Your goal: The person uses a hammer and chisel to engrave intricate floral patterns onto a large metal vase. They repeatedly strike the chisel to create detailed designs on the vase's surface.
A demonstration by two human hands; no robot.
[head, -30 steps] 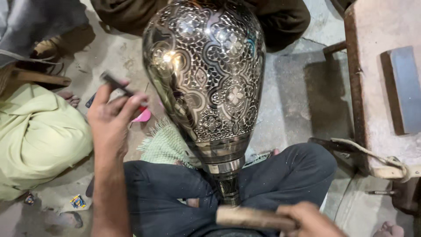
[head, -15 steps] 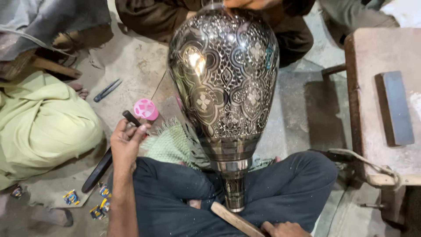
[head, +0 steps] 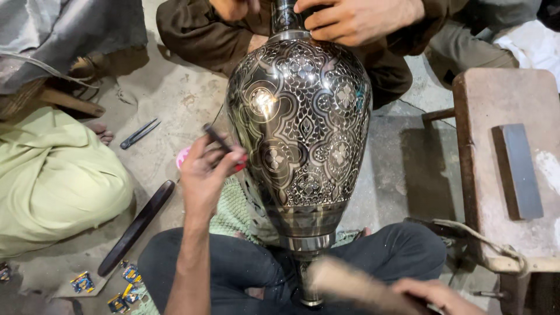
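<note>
The big engraved metal vase [head: 300, 134] lies tilted across the seated person's lap, its neck steadied by another worker's hand [head: 350, 20]. The left hand [head: 204, 172] pinches a thin dark engraving tool [head: 217, 137] against its flank. The right hand [head: 434, 294] grips a blurred wooden mallet [head: 356, 283].
</note>
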